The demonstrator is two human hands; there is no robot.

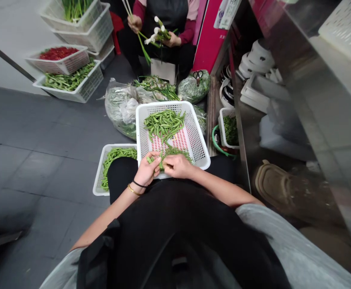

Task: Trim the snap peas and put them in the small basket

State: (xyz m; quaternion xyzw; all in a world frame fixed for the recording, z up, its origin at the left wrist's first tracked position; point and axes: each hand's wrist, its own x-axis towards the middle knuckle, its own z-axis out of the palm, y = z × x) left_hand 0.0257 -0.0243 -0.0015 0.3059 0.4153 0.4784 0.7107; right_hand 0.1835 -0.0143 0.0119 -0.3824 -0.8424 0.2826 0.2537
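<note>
A white plastic basket [201,150] rests on my lap, with a heap of green pea pods [165,123] in its far half. Thin green trimmings [175,151] lie in the near part, beside my hands. Over the basket's near edge, my left hand [149,169] is closed around a few pea pods. My right hand [179,165] is closed in a pinch right beside it, at the end of a pod. What sits between the right fingertips is mostly hidden by the hand.
More pods fill a white basket [95,180] by my left leg. Plastic bags of greens [119,106] lie ahead. Opposite, a person's hands [171,39] hold scallions. Scissors [197,76] lie on a bag. Stacked crates [86,94] stand far left; a metal shelf [307,80] runs along the right.
</note>
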